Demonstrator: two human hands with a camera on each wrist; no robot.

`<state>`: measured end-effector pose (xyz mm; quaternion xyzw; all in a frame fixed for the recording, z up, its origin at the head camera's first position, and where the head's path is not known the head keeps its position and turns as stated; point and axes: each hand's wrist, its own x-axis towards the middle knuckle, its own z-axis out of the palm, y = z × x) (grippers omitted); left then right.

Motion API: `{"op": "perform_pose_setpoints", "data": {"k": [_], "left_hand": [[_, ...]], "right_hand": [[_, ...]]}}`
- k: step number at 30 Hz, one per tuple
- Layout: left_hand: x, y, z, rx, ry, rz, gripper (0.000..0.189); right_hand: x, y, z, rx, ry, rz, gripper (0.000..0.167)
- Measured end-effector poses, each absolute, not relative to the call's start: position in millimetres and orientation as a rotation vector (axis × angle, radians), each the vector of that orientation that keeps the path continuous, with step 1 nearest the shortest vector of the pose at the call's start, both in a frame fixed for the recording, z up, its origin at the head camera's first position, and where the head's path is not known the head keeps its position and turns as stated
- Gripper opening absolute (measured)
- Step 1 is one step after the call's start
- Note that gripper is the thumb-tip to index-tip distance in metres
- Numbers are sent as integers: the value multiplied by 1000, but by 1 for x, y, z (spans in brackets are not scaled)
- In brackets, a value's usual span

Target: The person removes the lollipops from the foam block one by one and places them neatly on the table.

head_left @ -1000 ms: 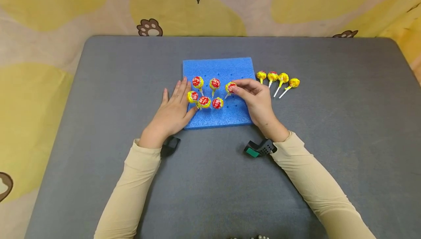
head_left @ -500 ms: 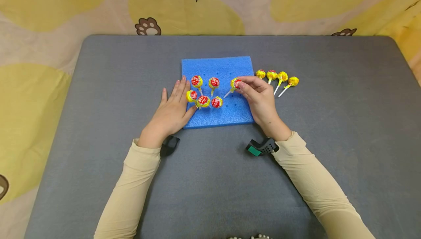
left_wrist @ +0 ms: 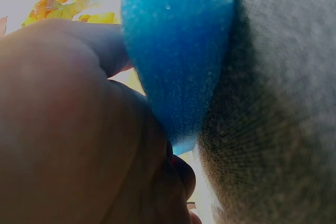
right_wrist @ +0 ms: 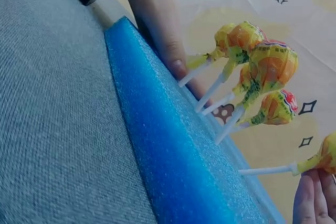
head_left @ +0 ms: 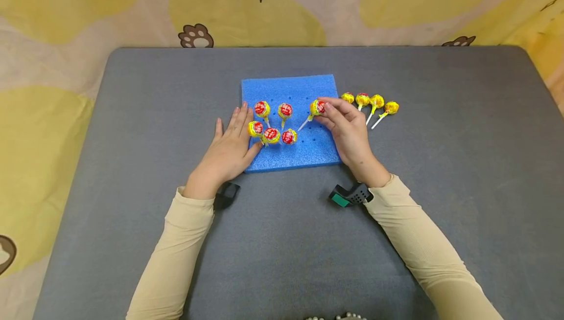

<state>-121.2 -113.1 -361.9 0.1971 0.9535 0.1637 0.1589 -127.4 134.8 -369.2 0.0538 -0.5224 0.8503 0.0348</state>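
My right hand (head_left: 350, 131) pinches the head of a yellow-and-red wrapped lollipop (head_left: 317, 107) between thumb and fingers. Its white stick slants down to the left; in the right wrist view the stick's end overlaps the top of the blue foam block (right_wrist: 152, 124). Flat along the block's left side lies my left hand (head_left: 226, 151), fingers straight and thumb at the front left of the foam. Several lollipops (head_left: 285, 110) stand with their sticks in the left half of the block, heads up. Small holes dot the foam surface around them.
Several more lollipops (head_left: 390, 108) lie in a row on the grey table (head_left: 440, 139), just right of the block and partly behind my right hand. A patterned yellow cloth (head_left: 246, 11) hangs beyond the table's back edge.
My right hand has shifted slightly right and back with its lollipop, whose stick now shows longer and more slanted. The left hand stays on the foam.
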Motion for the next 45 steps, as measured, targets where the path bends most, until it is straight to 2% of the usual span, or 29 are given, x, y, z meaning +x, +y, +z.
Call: {"op": "perform_pose_setpoints", "data": {"k": [9,18,28,36,45], "left_hand": [[-121,-112,-362,563,2727,470,73],[-122,-112,-363,562,2722,457,73],[-122,-112,-363,557,2722,458,75],[-123,-113,-363,557,2721,457,75],[-123,-112,-363,566,2721,459,75]], "right_hand": [[-127,135,-371,161,-1687,2507,36],[-120,144,-369,117,-1838,2379,27],[-111,162,-372,192,-1784,2412,35],[-107,178,-376,267,-1694,2465,23],[-107,195,-378,291,-1631,2437,27]]}}
